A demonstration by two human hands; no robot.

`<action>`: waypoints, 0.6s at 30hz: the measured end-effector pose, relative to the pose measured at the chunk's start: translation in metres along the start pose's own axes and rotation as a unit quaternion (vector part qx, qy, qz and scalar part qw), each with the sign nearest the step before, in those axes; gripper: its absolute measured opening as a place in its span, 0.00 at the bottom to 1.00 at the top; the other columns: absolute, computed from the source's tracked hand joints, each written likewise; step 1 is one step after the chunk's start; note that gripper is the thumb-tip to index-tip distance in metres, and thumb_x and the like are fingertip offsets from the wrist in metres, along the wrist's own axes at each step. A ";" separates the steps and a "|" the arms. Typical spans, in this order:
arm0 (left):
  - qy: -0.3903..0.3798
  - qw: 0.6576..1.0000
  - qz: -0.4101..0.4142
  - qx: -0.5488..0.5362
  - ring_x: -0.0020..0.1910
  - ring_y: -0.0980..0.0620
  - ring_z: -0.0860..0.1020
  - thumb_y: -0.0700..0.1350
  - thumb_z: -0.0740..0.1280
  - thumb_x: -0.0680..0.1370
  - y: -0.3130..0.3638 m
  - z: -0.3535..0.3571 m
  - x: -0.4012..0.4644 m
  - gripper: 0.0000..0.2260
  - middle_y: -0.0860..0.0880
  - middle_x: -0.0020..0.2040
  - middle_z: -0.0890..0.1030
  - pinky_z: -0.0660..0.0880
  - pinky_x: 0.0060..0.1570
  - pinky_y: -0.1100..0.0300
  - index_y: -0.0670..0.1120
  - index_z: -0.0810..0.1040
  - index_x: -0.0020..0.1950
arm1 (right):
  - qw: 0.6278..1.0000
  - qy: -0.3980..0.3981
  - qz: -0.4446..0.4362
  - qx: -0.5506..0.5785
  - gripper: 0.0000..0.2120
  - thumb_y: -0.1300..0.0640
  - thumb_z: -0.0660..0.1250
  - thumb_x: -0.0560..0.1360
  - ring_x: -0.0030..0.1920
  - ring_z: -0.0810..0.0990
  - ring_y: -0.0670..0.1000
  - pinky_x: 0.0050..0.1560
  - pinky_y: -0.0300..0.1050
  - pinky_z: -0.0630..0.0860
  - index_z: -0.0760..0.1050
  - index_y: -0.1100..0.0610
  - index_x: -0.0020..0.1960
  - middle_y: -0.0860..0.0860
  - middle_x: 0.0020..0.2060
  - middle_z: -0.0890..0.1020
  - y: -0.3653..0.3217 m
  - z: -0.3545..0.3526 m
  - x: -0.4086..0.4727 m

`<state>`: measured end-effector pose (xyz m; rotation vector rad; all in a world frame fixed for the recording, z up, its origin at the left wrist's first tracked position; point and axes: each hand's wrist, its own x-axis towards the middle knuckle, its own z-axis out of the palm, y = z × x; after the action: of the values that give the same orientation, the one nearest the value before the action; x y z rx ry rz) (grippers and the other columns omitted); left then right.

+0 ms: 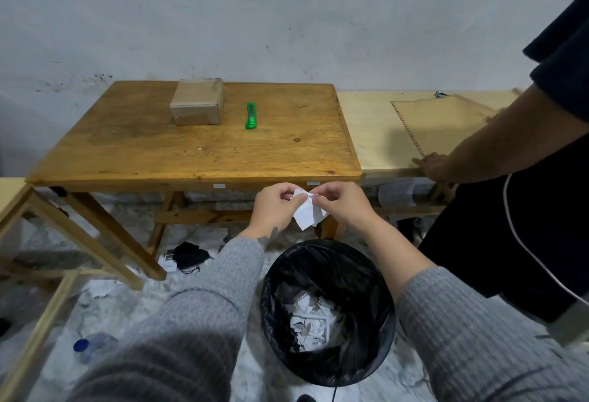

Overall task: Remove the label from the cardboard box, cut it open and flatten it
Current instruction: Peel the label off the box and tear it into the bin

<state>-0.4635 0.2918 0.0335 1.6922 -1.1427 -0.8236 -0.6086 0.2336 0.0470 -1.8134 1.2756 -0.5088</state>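
- While the label (308, 212) is off the box and in hand, the step judged current is tearing it up over the bin (328, 312).
- Left hand (276, 207): fingers closed in a pinch on the label's upper left edge.
- Right hand (342, 202): fingers closed in a pinch on the upper right edge, just beside the left pinch, the two nearly touching.
- Label: white paper, crumpled, hanging from the pinches above and a little behind the bin's mouth; long axis roughly vertical, free corner pointing down.
- Bin: black liner, white paper scraps already at the bottom.
- Handling note (judgement): keep both pinches close to the tear line and pull in opposite directions; hold the paper squarely over the opening so pieces fall inside, as scraps already lie on the floor around it.
- Cardboard box (197, 102): on the wooden table (197, 153), toward its far edge, well apart from the hands; closed, upright, flaps shut, long axis running roughly left to right. Not yet cut or flattened.
- Utility knife (251, 115): green, flat on the table just right of the box, untouched; long axis running front to back.
- Second person (436, 165): one hand resting on flat cardboard on the adjoining bench at right.
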 end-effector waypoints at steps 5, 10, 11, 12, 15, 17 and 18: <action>-0.015 0.998 0.010 0.061 0.36 0.58 0.74 0.45 0.69 0.75 -0.002 0.004 -0.001 0.03 0.55 0.36 0.79 0.69 0.37 0.62 0.51 0.82 0.41 | 0.995 -0.007 -0.034 -0.089 0.02 0.50 0.71 0.71 0.46 0.80 0.46 0.56 0.57 0.75 0.83 0.46 0.40 0.43 0.39 0.84 -0.002 -0.001 0.000; -0.029 0.991 0.011 0.129 0.36 0.58 0.73 0.47 0.68 0.75 -0.004 0.007 -0.002 0.04 0.56 0.35 0.77 0.66 0.34 0.61 0.52 0.80 0.41 | 0.993 -0.030 -0.041 -0.107 0.05 0.55 0.71 0.72 0.39 0.78 0.48 0.43 0.46 0.77 0.82 0.56 0.40 0.48 0.37 0.82 -0.004 -0.001 -0.005; -0.026 0.991 0.004 0.128 0.36 0.58 0.73 0.47 0.68 0.76 -0.003 0.007 -0.002 0.04 0.56 0.35 0.77 0.66 0.34 0.62 0.52 0.80 0.42 | 0.993 -0.020 -0.046 -0.107 0.05 0.56 0.70 0.73 0.37 0.77 0.47 0.40 0.44 0.75 0.81 0.56 0.39 0.48 0.35 0.81 -0.005 0.001 -0.006; -0.024 0.993 -0.008 0.115 0.37 0.58 0.73 0.46 0.67 0.76 -0.002 0.007 -0.001 0.04 0.56 0.37 0.77 0.66 0.34 0.62 0.52 0.80 0.43 | 0.993 -0.003 -0.053 -0.109 0.05 0.56 0.69 0.73 0.37 0.76 0.47 0.39 0.43 0.74 0.79 0.55 0.38 0.48 0.35 0.81 -0.005 0.003 -0.007; -0.033 0.997 -0.069 0.001 0.42 0.58 0.75 0.44 0.65 0.78 0.003 0.009 -0.001 0.06 0.54 0.42 0.80 0.69 0.38 0.63 0.48 0.81 0.43 | 0.987 0.055 -0.083 -0.128 0.05 0.59 0.67 0.73 0.41 0.74 0.49 0.41 0.44 0.72 0.77 0.56 0.38 0.50 0.37 0.78 -0.008 0.010 -0.011; -0.034 0.993 -0.105 -0.053 0.42 0.55 0.77 0.44 0.66 0.78 0.003 0.012 0.000 0.08 0.53 0.41 0.81 0.72 0.40 0.61 0.49 0.81 0.40 | 0.982 0.079 -0.103 -0.138 0.04 0.62 0.66 0.73 0.42 0.73 0.49 0.41 0.44 0.70 0.77 0.59 0.40 0.48 0.36 0.74 -0.011 0.011 -0.016; -0.034 0.989 -0.122 -0.070 0.43 0.53 0.77 0.44 0.66 0.78 0.002 0.014 0.001 0.08 0.51 0.41 0.82 0.74 0.42 0.59 0.49 0.82 0.40 | 0.979 0.088 -0.116 -0.143 0.04 0.63 0.65 0.73 0.43 0.72 0.50 0.42 0.45 0.70 0.76 0.60 0.40 0.47 0.34 0.72 -0.011 0.012 -0.018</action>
<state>-0.4762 0.2857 0.0297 1.7176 -0.9094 -1.0953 -0.6008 0.2558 0.0514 -2.2162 1.3160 -0.6524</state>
